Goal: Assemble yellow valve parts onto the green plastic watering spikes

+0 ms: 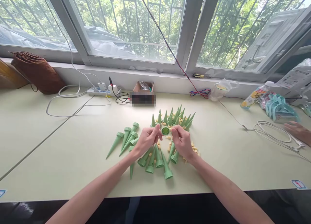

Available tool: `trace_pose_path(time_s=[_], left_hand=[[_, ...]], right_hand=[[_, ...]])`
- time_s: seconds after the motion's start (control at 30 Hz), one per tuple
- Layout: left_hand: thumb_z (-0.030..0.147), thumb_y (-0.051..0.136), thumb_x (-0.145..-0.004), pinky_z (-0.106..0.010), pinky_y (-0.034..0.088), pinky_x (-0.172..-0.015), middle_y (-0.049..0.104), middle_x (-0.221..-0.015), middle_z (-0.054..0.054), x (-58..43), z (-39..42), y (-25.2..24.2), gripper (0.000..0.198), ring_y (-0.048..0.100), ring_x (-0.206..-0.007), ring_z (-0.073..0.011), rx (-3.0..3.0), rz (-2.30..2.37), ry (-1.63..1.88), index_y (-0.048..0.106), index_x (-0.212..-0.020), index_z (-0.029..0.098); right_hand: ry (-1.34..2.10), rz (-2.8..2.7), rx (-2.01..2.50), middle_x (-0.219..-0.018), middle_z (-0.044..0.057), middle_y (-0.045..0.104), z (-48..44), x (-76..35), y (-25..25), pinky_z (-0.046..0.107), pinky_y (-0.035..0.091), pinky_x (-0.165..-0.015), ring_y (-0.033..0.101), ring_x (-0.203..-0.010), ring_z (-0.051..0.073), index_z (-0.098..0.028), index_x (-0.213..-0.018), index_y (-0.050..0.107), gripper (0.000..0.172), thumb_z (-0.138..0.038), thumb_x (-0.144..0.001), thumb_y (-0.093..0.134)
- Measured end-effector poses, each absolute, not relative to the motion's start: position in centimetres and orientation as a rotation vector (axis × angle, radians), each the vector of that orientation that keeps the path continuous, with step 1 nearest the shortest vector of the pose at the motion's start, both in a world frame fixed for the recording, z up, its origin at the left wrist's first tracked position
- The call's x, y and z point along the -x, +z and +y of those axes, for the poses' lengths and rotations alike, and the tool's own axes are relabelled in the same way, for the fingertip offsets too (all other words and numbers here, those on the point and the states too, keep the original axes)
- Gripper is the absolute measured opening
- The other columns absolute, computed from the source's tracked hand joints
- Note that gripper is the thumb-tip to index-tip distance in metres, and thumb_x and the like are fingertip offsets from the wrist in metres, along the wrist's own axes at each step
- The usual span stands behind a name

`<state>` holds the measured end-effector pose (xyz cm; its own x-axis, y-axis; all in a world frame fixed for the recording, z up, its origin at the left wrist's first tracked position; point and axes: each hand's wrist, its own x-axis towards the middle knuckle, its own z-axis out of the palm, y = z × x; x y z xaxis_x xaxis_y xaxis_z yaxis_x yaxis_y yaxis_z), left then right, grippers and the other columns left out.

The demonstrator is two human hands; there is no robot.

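Observation:
My left hand (pixel 151 136) is closed on a green plastic plant watering spike (pixel 165 131), whose round open end faces me. My right hand (pixel 181 139) is pinched shut just beside that rim; what its fingertips hold, if anything, is too small to make out. Behind both hands, several green spikes (pixel 176 116) stand point up among small cream plastic pegs (pixel 195 149). Below the hands more spikes (pixel 159 159) lie with their wide caps toward me. Another group of spikes (pixel 126 136) rests to the left, caps pointing away.
A power strip (pixel 96 90) with cables and a small cardboard box (pixel 143 86) stand at the back. On the right are a bottle (pixel 256 96), turquoise hangers (pixel 279 109), a coiled white cable (pixel 274 133) and another person's hand (pixel 297 131). A brown bag (pixel 36 72) lies far left.

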<state>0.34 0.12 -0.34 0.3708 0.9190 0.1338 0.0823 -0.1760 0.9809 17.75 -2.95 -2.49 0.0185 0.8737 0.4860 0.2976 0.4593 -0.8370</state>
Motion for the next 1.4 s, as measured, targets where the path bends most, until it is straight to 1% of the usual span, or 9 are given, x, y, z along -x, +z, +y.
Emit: trace_pose_path(time_s=[0.1, 0.17, 0.4, 0.53, 0.67, 0.8, 0.97, 1.17, 1.4], left_hand=[[0.062, 0.038, -0.096, -0.023, 0.038, -0.046, 0.058, -0.05, -0.004, -0.28, 0.09, -0.53, 0.069, 0.044, -0.04, -0.0084, -1.53, 0.861, 0.89, 0.065, -0.059, 0.011], [0.063, 0.039, -0.095, -0.023, 0.038, -0.047, 0.057, -0.051, -0.004, -0.23, 0.07, -0.61, 0.069, 0.044, -0.041, -0.0085, -1.543, 0.846, 0.859, 0.063, -0.057, 0.011], [0.056, 0.046, -0.096, -0.022, 0.038, -0.048, 0.049, -0.047, 0.002, -0.03, -0.02, -0.57, 0.057, 0.043, -0.043, -0.0083, -1.666, 0.817, 0.838, 0.057, -0.061, 0.013], [0.05, 0.052, -0.094, -0.019, 0.037, -0.044, 0.046, -0.052, 0.003, -0.09, -0.1, -0.46, 0.049, 0.043, -0.047, -0.0078, -1.744, 0.768, 0.887, 0.052, -0.062, 0.014], [0.043, 0.06, -0.091, -0.018, 0.042, -0.045, 0.047, -0.063, 0.002, -0.23, -0.09, -0.54, 0.036, 0.045, -0.055, -0.0086, -1.854, 0.766, 0.998, 0.056, -0.069, 0.015], [0.04, 0.067, -0.087, -0.018, 0.046, -0.046, 0.054, -0.076, -0.001, -0.27, -0.06, -0.8, 0.028, 0.047, -0.057, -0.0082, -1.952, 0.756, 1.077, 0.062, -0.076, 0.014], [0.036, 0.067, -0.089, -0.02, 0.053, -0.051, 0.063, -0.099, -0.007, -0.24, -0.04, -0.93, 0.024, 0.052, -0.057, -0.0067, -2.026, 0.749, 1.088, 0.071, -0.103, 0.017], [0.031, 0.064, -0.091, -0.019, 0.051, -0.049, 0.065, -0.096, -0.007, -0.29, 0.01, -1.04, 0.026, 0.052, -0.056, -0.0067, -2.074, 0.736, 1.136, 0.071, -0.113, 0.019], [0.028, 0.063, -0.092, -0.019, 0.051, -0.048, 0.067, -0.092, -0.006, -0.38, -0.01, -1.03, 0.023, 0.053, -0.054, -0.0065, -2.125, 0.742, 1.178, 0.071, -0.111, 0.019]], right_hand=[[0.612, -1.593, 1.031, -0.061, -0.004, 0.043, -3.06, -17.58, -2.28, 0.024, 0.033, -0.049, 0.038, -0.051, 0.011, -0.02, -0.079, 0.051, 0.029, -0.037, -0.102, 0.043], [0.622, -1.61, 1.031, -0.061, -0.004, 0.043, -3.11, -17.5, -2.15, 0.024, 0.033, -0.049, 0.038, -0.051, 0.011, -0.02, -0.079, 0.052, 0.029, -0.036, -0.102, 0.043], [0.613, -1.597, 1.083, -0.06, -0.005, 0.043, -3.03, -17.66, -1.93, 0.024, 0.034, -0.05, 0.037, -0.052, 0.011, -0.02, -0.078, 0.052, 0.03, -0.037, -0.101, 0.044], [0.618, -1.603, 1.099, -0.059, -0.004, 0.043, -2.94, -17.84, -2.03, 0.024, 0.033, -0.05, 0.038, -0.052, 0.011, -0.02, -0.076, 0.051, 0.032, -0.04, -0.101, 0.044], [0.606, -1.602, 1.112, -0.058, -0.004, 0.042, -2.87, -17.92, -2.09, 0.025, 0.03, -0.049, 0.036, -0.051, 0.011, -0.02, -0.075, 0.051, 0.033, -0.04, -0.101, 0.044], [0.6, -1.601, 1.114, -0.058, -0.005, 0.041, -2.84, -17.9, -2.03, 0.025, 0.029, -0.048, 0.034, -0.05, 0.011, -0.02, -0.073, 0.05, 0.033, -0.038, -0.101, 0.045], [0.581, -1.601, 1.121, -0.057, -0.005, 0.041, -2.8, -17.86, -2.02, 0.025, 0.028, -0.047, 0.034, -0.049, 0.01, -0.02, -0.071, 0.048, 0.034, -0.038, -0.1, 0.046], [0.572, -1.598, 1.137, -0.057, -0.004, 0.042, -2.86, -17.82, -1.99, 0.025, 0.029, -0.047, 0.035, -0.049, 0.011, -0.02, -0.072, 0.049, 0.034, -0.04, -0.1, 0.046], [0.513, -1.609, 1.133, -0.057, -0.005, 0.042, -2.94, -17.71, -1.76, 0.025, 0.03, -0.047, 0.035, -0.049, 0.01, -0.02, -0.071, 0.048, 0.033, -0.036, -0.1, 0.047]])
